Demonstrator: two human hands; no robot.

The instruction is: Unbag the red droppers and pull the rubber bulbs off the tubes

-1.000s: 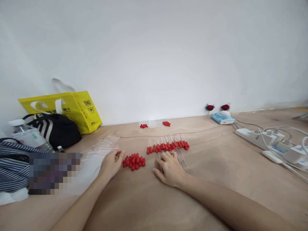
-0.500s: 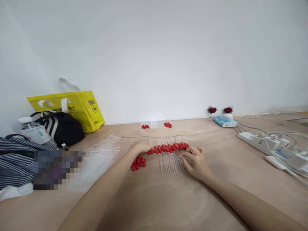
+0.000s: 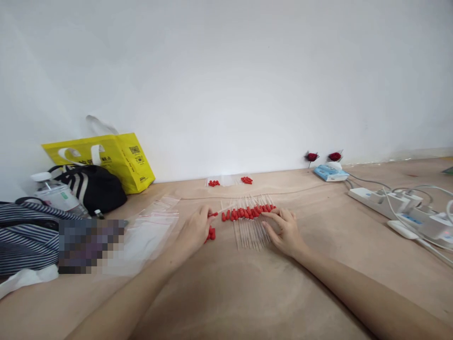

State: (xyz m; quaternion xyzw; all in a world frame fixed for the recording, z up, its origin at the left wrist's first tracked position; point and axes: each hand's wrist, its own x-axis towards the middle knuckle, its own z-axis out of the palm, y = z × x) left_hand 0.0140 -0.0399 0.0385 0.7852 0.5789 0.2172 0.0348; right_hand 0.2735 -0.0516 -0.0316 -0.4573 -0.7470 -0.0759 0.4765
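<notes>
A row of droppers lies side by side on the wooden table, with red rubber bulbs (image 3: 244,213) along the middle and thin clear tubes (image 3: 249,236) pointing both toward and away from me. At the row's left, my left hand (image 3: 198,226) pinches a single dropper by its red bulb (image 3: 213,214), its tube slanting up to the right. Below that hand is a small pile of loose red bulbs (image 3: 211,234), partly hidden by it. My right hand (image 3: 286,232) rests at the row's right end, thumb and forefinger apart, the forefinger against the last bulbs.
Clear zip bags (image 3: 150,231) lie to the left. Farther back is a bag with red bulbs (image 3: 226,181). A yellow bag (image 3: 136,165), black bag (image 3: 102,189) and bottle (image 3: 58,196) stand left. Tissues (image 3: 331,173) and a power strip with cables (image 3: 375,200) sit right.
My left hand has drawn back slightly to the left, and a dropper now shows in its fingers. My right hand's forefinger has moved onto the row's right end and its fingers have spread.
</notes>
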